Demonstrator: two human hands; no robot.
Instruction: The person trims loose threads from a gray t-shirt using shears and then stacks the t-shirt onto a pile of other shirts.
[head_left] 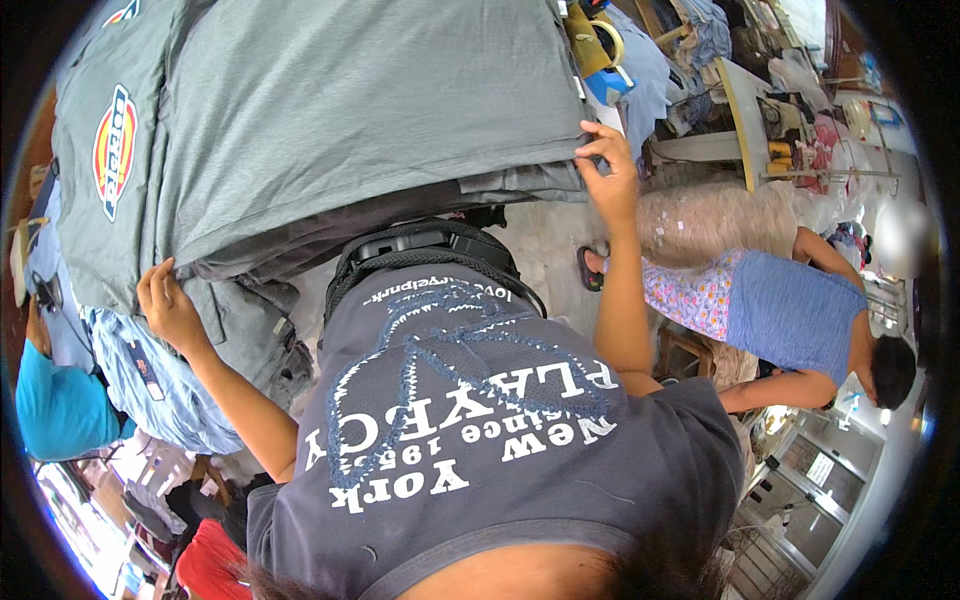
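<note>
A large grey garment [380, 90] lies spread flat over a pile of grey clothing in front of me. My left hand [168, 308] pinches its near edge at the left, thumb and fingers together. At the near right corner my right hand [610, 178] grips the same edge between thumb and fingertips, the other fingers bent. Beneath that edge, darker grey folded garments [330, 222] show. Left of the spread cloth is grey fabric with an oval red, yellow and white logo [115, 152].
A tape roll [607, 45] and a blue tape dispenser [608, 84] sit beside the cloth's right edge. Light blue garments [165, 375] hang near my left forearm. One person in a blue top [795, 310] bends over at right; a teal sleeve [65, 405] shows at left.
</note>
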